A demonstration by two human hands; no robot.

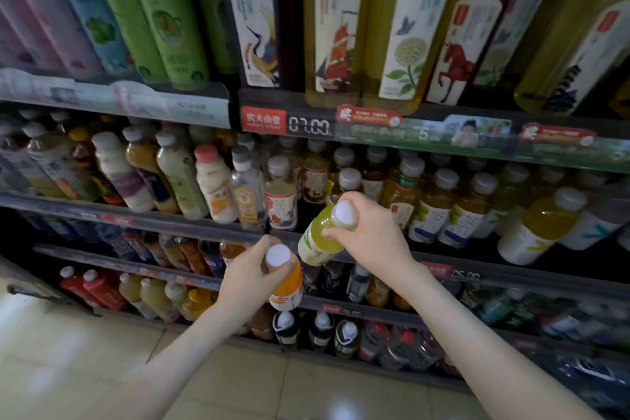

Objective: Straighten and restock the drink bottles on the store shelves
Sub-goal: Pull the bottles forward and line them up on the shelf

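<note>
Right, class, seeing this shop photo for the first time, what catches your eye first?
Two hands at the centre: the left hand grips an orange bottle, the right hand a tilted yellow-green bottle, both white-capped. Above them, a red shelf tag sits beside a price display.

Tall bottles (335,27), top shelf: caps cut off by the upper edge.
Left shelf strip (112,100): print smeared, not legible.
Orange bottle (286,290): neck and near side covered by the left hand (249,278) gripping it.
Yellow-green bottle (317,242): neck covered by the right hand (371,235) holding it; label text too small to be read.
Lower price tag (467,275): digits blurred.
Lower-right bottles (562,320): darkened and blurred; kinds cannot be told.
</note>
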